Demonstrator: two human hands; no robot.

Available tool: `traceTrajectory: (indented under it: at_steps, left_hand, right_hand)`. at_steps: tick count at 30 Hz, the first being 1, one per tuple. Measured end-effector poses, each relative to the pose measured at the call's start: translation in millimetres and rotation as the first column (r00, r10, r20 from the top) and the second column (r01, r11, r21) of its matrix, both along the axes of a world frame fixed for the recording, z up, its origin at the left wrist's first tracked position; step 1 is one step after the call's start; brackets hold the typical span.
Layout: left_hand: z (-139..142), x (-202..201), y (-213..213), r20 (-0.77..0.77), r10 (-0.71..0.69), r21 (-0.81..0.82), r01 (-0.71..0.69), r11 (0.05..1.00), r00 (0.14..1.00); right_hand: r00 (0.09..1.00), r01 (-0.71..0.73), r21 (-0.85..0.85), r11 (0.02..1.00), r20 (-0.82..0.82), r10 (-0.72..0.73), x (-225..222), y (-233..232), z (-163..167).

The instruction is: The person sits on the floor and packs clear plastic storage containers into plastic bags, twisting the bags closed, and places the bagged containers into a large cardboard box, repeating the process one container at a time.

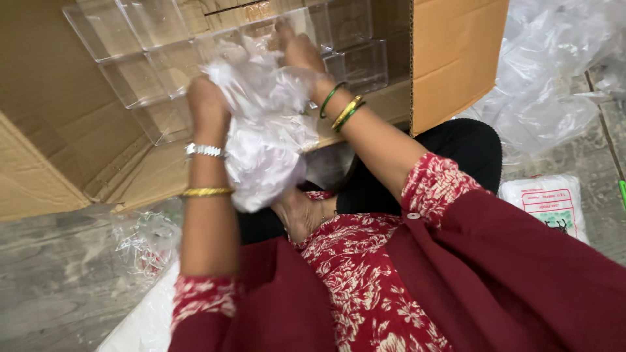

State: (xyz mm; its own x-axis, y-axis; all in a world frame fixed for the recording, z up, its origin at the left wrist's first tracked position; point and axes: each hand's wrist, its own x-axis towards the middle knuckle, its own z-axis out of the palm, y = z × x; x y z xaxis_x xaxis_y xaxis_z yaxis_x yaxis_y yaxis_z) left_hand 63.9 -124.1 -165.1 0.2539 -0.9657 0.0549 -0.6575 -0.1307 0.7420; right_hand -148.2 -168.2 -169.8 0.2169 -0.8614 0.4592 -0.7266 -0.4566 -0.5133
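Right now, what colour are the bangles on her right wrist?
Green and gold bangles ring the right wrist, seen in the head view.

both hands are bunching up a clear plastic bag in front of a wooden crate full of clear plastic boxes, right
Not quite: it is a cardboard box, not a wooden crate. The head view shows its brown corrugated flaps. The rest holds: the left hand and right hand are bunching up a clear plastic bag, with clear plastic boxes stacked inside.
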Motion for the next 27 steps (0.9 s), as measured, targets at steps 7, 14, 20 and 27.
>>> traceTrajectory:
  at_steps: [7,14,20,27]
  left_hand:
    - [-59.5,-6.9,12.2,0.184,0.038,0.114,-0.059,0.992,0.982]
    - [-77.2,-6.9,9.9,0.242,-0.105,0.120,0.077,0.990,0.964]
    - [-51.9,-17.5,51.5,-0.874,-0.088,-0.204,-0.198,0.959,0.477]
    - [13.2,-65.2,150.8,-0.935,-0.145,-0.108,0.127,0.986,0.324]
  right_hand:
    - [0.996,0.071,0.370,0.926,-0.082,-0.044,-2.4,16.8,-11.6]
    - [0.988,0.026,0.548,0.836,0.114,-0.105,4.6,34.3,-8.9]
    - [0.775,-0.172,0.199,0.965,0.632,0.008,-29.8,92.6,17.6]
    - [0.406,-0.321,0.144,0.936,0.914,-0.001,-77.2,152.7,7.9]
